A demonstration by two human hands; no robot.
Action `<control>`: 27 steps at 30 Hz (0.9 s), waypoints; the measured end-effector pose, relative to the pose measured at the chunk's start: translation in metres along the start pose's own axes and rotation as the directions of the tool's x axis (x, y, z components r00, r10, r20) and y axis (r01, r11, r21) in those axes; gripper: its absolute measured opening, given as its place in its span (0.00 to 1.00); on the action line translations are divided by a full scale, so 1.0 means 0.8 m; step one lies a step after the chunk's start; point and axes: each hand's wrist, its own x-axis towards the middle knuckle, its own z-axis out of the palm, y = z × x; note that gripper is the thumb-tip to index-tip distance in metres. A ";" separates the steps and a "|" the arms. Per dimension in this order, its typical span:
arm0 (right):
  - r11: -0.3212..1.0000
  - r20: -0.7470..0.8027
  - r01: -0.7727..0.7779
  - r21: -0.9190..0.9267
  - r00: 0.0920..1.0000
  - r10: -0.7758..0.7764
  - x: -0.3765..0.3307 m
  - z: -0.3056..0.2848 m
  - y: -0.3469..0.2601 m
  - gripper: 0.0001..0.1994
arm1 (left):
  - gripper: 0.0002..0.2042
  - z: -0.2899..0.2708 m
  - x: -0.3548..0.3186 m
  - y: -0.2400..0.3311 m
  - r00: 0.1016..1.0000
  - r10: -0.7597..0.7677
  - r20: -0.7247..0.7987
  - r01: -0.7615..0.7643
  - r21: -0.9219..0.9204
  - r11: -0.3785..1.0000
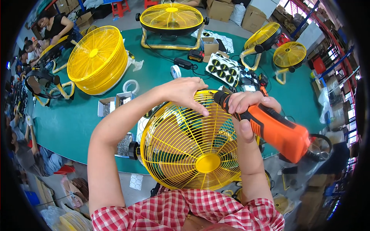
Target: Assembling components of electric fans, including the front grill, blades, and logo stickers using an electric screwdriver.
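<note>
A round fan with a yellow wire guard [208,163] stands tilted in front of me, its brownish blades showing through the wires. My left hand [184,93] grips the guard's far rim, thumb lying on the wires and fingers curled over the edge. An orange and black power screwdriver [278,133] is in my right hand [248,106], fingers wrapped around its body. Its black nose points left at the guard's far rim, just beside my left hand. I cannot make out the bit or any screw there. A black knob [133,150] sticks out at the fan's left side.
Stacked yellow guards [98,61] stand left on the green table [83,129]. Finished-looking fans surround it, one [172,19] at the back. Small boxes of screws [106,107], a tape roll [131,86], a sticker sheet [222,69] and a battery [195,56] lie nearby. Other people [54,27] sit at left.
</note>
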 end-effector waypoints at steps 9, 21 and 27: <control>0.998 0.085 0.043 -0.051 0.996 -0.038 0.012 0.008 0.011 0.25 | 0.38 0.004 0.013 -0.005 0.999 -0.030 -0.020 0.030 -0.029 0.999; 0.964 0.044 -0.087 -0.251 0.994 0.102 0.017 -0.005 0.067 0.21 | 0.33 0.029 0.010 -0.026 0.996 0.002 -0.091 -0.010 -0.091 0.996; 0.895 -0.593 -0.035 0.445 0.738 0.324 0.021 -0.048 0.072 0.20 | 0.18 0.021 -0.027 -0.064 0.870 -0.488 0.065 0.149 -0.980 0.134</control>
